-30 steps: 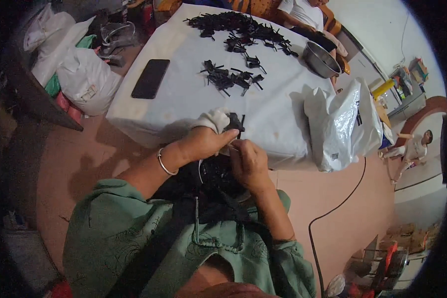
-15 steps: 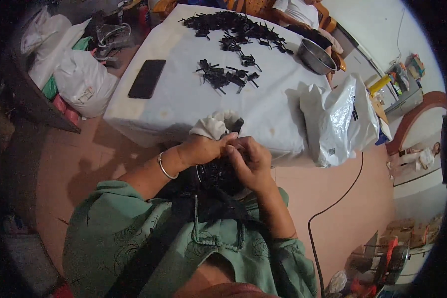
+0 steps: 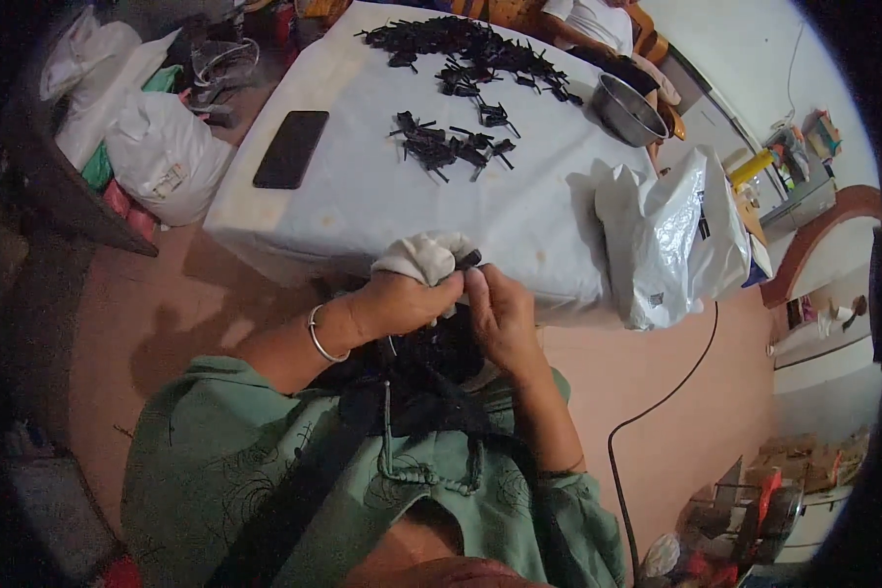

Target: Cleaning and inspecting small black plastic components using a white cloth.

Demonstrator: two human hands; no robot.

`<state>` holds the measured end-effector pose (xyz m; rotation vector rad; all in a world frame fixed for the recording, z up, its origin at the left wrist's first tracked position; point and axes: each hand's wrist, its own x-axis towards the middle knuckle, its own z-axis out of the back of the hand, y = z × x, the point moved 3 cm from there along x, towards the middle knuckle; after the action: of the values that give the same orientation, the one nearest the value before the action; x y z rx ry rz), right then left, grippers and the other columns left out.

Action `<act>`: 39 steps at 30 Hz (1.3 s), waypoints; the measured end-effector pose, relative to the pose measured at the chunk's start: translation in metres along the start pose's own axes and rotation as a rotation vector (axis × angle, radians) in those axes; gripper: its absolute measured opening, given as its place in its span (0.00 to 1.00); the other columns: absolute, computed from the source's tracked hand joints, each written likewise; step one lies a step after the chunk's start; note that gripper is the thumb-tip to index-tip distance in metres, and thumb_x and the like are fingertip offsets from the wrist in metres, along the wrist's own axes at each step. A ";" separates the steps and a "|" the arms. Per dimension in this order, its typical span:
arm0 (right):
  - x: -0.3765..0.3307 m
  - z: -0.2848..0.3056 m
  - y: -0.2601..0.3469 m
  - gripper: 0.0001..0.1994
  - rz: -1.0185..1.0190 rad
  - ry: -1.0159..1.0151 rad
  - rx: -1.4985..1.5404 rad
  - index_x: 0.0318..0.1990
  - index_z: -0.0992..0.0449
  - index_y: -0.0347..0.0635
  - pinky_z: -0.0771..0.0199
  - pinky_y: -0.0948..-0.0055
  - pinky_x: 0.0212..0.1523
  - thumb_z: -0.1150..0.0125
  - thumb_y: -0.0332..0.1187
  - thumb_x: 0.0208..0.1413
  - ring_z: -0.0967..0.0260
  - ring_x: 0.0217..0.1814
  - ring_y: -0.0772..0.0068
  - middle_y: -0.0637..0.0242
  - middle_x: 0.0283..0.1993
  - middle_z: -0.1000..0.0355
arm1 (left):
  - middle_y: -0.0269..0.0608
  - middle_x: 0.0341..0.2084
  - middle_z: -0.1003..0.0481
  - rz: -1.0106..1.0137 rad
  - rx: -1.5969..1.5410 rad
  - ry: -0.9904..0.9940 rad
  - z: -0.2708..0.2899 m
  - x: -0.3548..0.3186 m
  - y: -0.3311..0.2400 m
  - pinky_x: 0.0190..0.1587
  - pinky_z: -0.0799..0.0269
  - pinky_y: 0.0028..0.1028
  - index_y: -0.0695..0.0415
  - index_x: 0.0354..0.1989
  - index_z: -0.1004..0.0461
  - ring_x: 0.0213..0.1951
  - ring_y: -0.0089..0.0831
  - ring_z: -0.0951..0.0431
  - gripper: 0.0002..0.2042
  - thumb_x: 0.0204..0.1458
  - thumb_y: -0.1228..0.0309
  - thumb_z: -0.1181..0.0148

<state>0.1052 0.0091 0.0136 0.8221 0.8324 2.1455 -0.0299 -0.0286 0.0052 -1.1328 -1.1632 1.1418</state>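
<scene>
My left hand (image 3: 407, 302), with a metal bangle at its wrist, is closed in front of the table's near edge. White cloth (image 3: 423, 255) covers its fingers; whether it is a glove or a loose rag is unclear. From the cloth sticks out a small black piece (image 3: 471, 259), gripped by the left hand. My right hand (image 3: 505, 318) is closed, thumb and fingers pinched at the lower side of that piece. What lies between its fingertips is hidden. Below both hands, near my lap, dark items (image 3: 431, 348) show dimly.
On the white-covered table (image 3: 363, 211) lie a large pile of black plastic pieces (image 3: 461, 44), a smaller heap (image 3: 446, 147) and a phone (image 3: 291, 149). A metal bowl (image 3: 627, 110) and a white plastic bag (image 3: 657, 245) stand at the right. A person (image 3: 598, 24) sits beyond. A cable (image 3: 647, 421) crosses the floor.
My right hand has shifted slightly right and turned, its thumb now upright against the black piece. The white cloth has bunched over the left fingers. The table's things stay put.
</scene>
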 end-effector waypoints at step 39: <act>0.006 -0.005 -0.020 0.13 -0.097 0.157 0.083 0.27 0.32 0.35 0.40 0.81 0.27 0.56 0.35 0.59 0.45 0.27 0.86 0.75 0.22 0.37 | 0.46 0.31 0.33 -0.326 0.255 -0.052 -0.005 0.006 0.015 0.41 0.36 0.29 0.60 0.40 0.36 0.35 0.37 0.32 0.10 0.48 0.74 0.54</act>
<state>0.1053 0.0231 -0.0025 0.6468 1.0259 2.1217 -0.0255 -0.0216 -0.0099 -0.6931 -1.1550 1.0342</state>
